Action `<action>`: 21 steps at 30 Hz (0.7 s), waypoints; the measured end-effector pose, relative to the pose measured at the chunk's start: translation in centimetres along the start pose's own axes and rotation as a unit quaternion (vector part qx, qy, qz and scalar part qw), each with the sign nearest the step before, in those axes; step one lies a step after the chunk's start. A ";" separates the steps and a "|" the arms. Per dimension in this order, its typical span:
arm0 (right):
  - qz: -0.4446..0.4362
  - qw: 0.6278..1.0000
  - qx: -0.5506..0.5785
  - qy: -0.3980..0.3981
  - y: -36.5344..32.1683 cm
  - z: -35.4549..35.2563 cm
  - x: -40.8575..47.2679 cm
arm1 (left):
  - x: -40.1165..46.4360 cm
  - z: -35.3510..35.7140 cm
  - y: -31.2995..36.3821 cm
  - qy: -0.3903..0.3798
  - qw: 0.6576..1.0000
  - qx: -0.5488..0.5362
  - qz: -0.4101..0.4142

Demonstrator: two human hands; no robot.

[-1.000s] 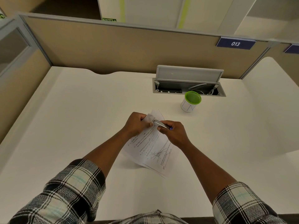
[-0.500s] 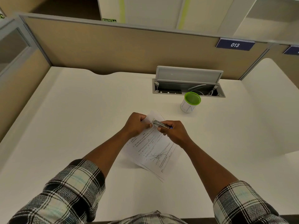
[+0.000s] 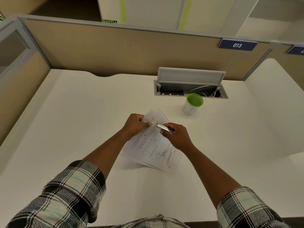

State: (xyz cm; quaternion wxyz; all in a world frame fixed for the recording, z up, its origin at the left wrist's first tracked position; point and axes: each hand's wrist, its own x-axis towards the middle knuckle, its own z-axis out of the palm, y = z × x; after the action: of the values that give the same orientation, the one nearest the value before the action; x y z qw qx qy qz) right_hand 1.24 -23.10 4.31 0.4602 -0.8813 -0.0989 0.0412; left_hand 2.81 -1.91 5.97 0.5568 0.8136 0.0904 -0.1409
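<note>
I have the sheaf of printed papers (image 3: 153,145) raised at its far corner, over the middle of the surface (image 3: 79,122), with the near end down by it. My left hand (image 3: 134,125) pinches that corner, fingers curled round the edge. My right hand (image 3: 178,137) wraps what looks like a small silver stapler (image 3: 163,128), its nose touching the sheets just beside my left thumb. The sheets fan a little at the corner, so I judge I should square the edges first. Then I should seat the corner fully in the stapler's mouth, slide my thumb clear and squeeze once, firmly. At 1 o'clock from my hands a green-rimmed cup (image 3: 192,106) stands well apart. Beyond it, an open cable hatch (image 3: 190,89) sits in the surface before the partition (image 3: 115,51). Neither blocks the work; only my own thumb crowds it.
</note>
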 end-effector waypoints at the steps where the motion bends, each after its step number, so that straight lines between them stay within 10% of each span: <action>1: -0.002 1.000 0.001 0.004 -0.2 0.1 0.1 | 0.0 0.1 0.0 -0.003 1.000 -0.004 0.001; 10: -0.019 1.000 -0.017 0.004 -0.3 0.9 0.6 | -0.1 0.5 0.5 0.000 1.000 0.008 0.002; 21: 0.167 0.982 0.038 0.085 3.9 -2.4 0.8 | 2.2 -0.1 0.0 -0.008 0.996 0.085 0.031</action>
State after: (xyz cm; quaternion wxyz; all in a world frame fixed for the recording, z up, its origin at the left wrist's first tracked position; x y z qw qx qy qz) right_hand 2.95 -27.04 2.54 0.4864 -0.8678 0.0910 0.0459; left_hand 4.90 -1.87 5.23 0.4906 0.8591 0.0487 -0.1376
